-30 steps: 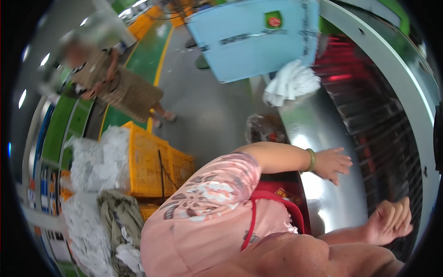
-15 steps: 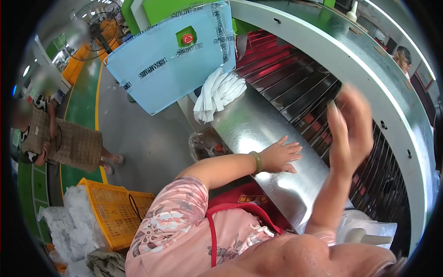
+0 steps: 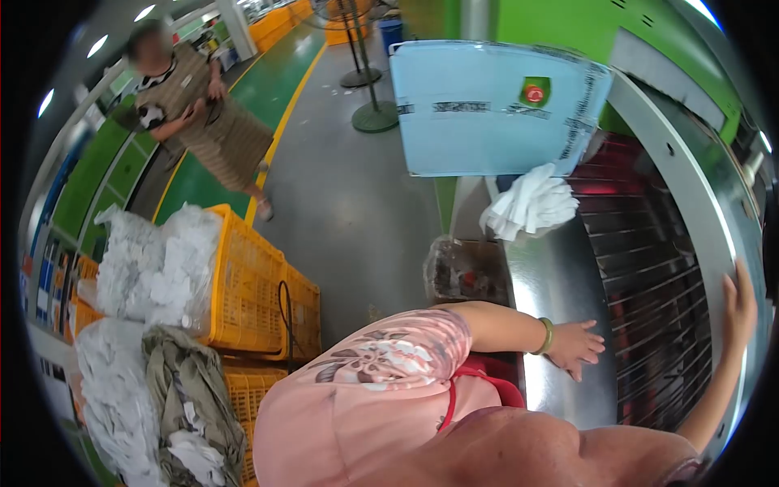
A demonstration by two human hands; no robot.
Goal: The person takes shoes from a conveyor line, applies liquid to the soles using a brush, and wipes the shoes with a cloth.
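My left hand (image 3: 574, 349), below a green bracelet, lies on the shiny metal ledge (image 3: 560, 280) with its fingers spread and nothing in it. At the far right, my right hand (image 3: 740, 307) is raised beside the pale machine frame (image 3: 686, 162), fingers stretched out and holding nothing; whether it touches the frame is unclear. Dark rollers or bars (image 3: 649, 276) run between the ledge and the frame, reddish at the far end. A bundle of white cloth (image 3: 531, 203) rests on the ledge's far end, beneath a light-blue panel (image 3: 479, 134) with a red button.
Yellow crates (image 3: 247, 284) stand at the left with bagged white material (image 3: 154, 268) and an olive cloth (image 3: 187, 390). A plastic-lined box (image 3: 466, 272) sits beside the ledge. Another person (image 3: 199, 105) stands on the green walkway, near a fan stand (image 3: 373, 116).
The view has swung left again after turning right. My right hand has moved outward to the frame, its fingers now straighter. My left hand stays flat on the ledge.
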